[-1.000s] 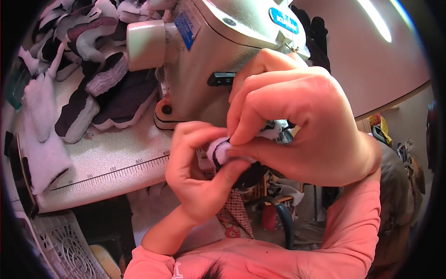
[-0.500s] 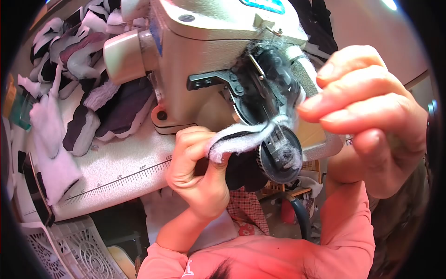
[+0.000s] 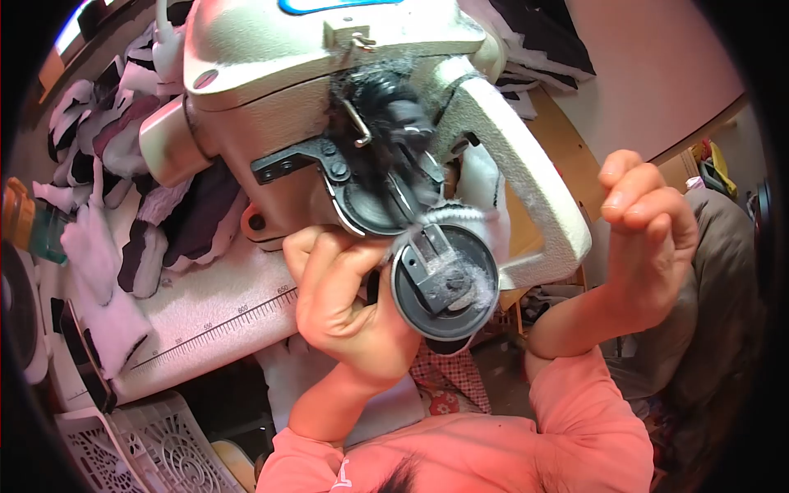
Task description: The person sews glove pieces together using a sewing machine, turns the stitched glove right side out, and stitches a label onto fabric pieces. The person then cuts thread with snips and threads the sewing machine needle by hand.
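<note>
A pale sewing machine with two dark feed discs stands before me. Its front disc [image 3: 403,300] carries white lint, and a fuzzy white-and-dark fleece piece [image 3: 464,215] passes at the gap above it. My left hand [image 3: 345,300] is closed close against the discs' left side, pinching the fleece piece, most of which the hand and disc hide. The blurred black mechanism [image 3: 386,115] sits just above. Raised to the right, apart from the machine, my right hand [image 3: 653,234] has loosely bent fingers and nothing visible in it.
Dark-and-white fleece pieces [image 3: 193,218] are heaped on the left of the white table, which has a printed ruler [image 3: 238,316]. More pieces [image 3: 534,41] lie behind the machine. A white plastic basket [image 3: 164,435] stands low left. The machine's pale arm [image 3: 526,164] rises right of the discs.
My right hand has moved away from the discs, to the right. The machine appears further left in view, and the fleece piece shows less beside my left hand.
</note>
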Action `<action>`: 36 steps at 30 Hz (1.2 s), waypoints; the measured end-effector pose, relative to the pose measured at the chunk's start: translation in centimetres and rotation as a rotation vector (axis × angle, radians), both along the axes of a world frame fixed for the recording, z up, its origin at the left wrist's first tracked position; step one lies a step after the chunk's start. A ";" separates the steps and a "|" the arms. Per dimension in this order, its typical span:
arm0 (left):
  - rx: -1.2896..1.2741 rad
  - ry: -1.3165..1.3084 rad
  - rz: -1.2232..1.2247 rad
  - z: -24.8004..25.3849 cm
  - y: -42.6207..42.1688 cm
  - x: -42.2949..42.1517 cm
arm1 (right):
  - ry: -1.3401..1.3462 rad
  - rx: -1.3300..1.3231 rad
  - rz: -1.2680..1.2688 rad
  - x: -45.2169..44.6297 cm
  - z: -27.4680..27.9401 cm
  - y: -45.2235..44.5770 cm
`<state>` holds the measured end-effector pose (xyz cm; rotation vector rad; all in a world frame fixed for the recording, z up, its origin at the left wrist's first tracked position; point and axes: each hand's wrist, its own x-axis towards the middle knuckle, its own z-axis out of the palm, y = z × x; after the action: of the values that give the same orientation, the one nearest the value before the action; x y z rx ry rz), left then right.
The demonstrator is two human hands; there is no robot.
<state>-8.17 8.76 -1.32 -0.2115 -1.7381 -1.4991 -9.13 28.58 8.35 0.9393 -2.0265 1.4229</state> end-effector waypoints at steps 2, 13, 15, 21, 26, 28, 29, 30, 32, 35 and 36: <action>-0.042 -0.029 -0.013 0.3 -0.2 0.1 | -0.015 -0.188 -0.042 0.0 -1.8 -0.3; -0.599 -0.094 0.369 5.0 -1.9 2.3 | -0.185 0.041 0.128 0.2 -10.1 -5.4; -0.675 -0.071 0.421 5.4 -1.9 2.3 | -0.214 0.004 0.130 1.2 -10.6 -6.3; -0.490 -0.018 0.298 3.7 -1.8 1.5 | -0.307 -0.115 0.122 2.1 -11.7 -6.5; -0.377 -0.024 0.257 2.6 -1.3 1.4 | -0.381 -0.186 0.115 2.2 -12.1 -7.2; -0.265 -0.069 0.190 2.5 -1.0 1.5 | -0.410 -0.216 0.112 2.1 -12.3 -7.7; -0.267 -0.069 0.189 2.4 -1.0 1.5 | -0.425 -0.231 0.109 1.9 -12.4 -8.0; -0.260 -0.069 0.187 2.4 -0.9 1.5 | -0.439 -0.247 0.105 1.9 -12.5 -8.2; -0.255 -0.067 0.181 2.2 -0.9 1.5 | -0.466 -0.278 0.095 2.3 -12.7 -8.1; -0.309 -0.039 0.206 2.0 -1.0 1.5 | -0.506 -0.326 0.086 2.6 -13.0 -8.5; -0.316 -0.040 0.204 2.0 -1.0 1.5 | -0.520 -0.343 0.084 2.7 -13.2 -8.8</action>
<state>-6.64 7.78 0.68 -0.1603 -1.9605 -1.0868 -6.46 19.80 -4.81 0.5480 -1.9932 2.1514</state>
